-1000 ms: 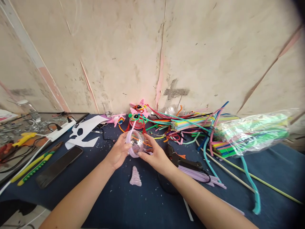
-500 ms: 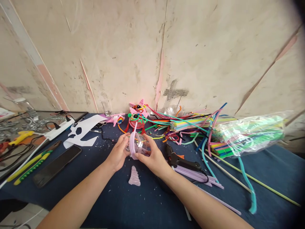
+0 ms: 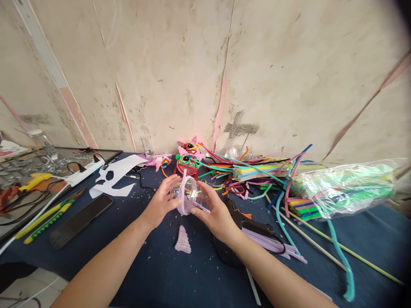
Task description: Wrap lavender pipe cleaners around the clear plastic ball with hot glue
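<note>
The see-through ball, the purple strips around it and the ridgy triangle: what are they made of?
The clear round ball looks like shiny plastic: see-through with bright glints, though glass is possible. The long lilac strips around it look matt, perhaps pipe cleaner; fibres are too small to see. The pale lilac ridged triangle seems fuzzy pipe cleaner, from its furry rows.

Clear ball [image 3: 192,187], partly hidden by hands [image 3: 217,213]

The single view looks from the wearer's head, forward and down over the table [image 3: 167,278], with the left hand [image 3: 159,203] and right hand [image 3: 216,213] near, just below mid-frame, and the wall [image 3: 180,64] facing it beyond.
</note>
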`<state>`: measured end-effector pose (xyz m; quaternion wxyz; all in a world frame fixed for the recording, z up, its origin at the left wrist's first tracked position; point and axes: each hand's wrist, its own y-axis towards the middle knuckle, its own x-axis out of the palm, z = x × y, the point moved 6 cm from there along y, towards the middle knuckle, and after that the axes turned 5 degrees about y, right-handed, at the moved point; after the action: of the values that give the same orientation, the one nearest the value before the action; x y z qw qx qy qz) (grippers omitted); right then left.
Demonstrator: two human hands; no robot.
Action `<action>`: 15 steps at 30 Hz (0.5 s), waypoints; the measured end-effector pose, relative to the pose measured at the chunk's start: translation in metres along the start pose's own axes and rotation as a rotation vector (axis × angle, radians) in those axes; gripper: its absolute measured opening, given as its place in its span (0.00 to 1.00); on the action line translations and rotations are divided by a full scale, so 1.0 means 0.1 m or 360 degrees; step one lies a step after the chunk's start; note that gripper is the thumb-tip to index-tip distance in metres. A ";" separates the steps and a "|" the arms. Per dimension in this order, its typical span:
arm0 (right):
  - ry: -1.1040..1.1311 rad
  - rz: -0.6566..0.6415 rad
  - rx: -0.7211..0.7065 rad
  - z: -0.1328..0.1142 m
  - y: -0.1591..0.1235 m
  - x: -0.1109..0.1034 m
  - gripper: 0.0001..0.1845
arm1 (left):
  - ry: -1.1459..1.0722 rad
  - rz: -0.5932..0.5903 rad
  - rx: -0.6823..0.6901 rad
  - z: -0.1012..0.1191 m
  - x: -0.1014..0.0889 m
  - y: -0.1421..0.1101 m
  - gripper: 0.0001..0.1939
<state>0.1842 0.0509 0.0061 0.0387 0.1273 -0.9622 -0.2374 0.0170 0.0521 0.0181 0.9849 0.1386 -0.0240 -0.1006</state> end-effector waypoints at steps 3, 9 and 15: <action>-0.0148 -0.0026 -0.0081 -0.03 -0.01 -0.02 0.36 | 0.0037 -0.0035 0.0036 0.03 0.02 -0.01 0.32; -0.0308 -0.0107 -0.0185 -0.11 -0.01 0.00 0.35 | -0.0002 0.0029 0.0012 0.04 0.00 0.00 0.27; -0.0405 -0.0147 -0.0259 -0.16 -0.02 0.00 0.35 | 0.0008 0.0018 0.0016 0.04 -0.01 0.01 0.23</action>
<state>0.1863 0.0422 0.0191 -0.0843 0.1367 -0.9301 -0.3303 0.0158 0.0517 0.0220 0.9848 0.1438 -0.0227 -0.0945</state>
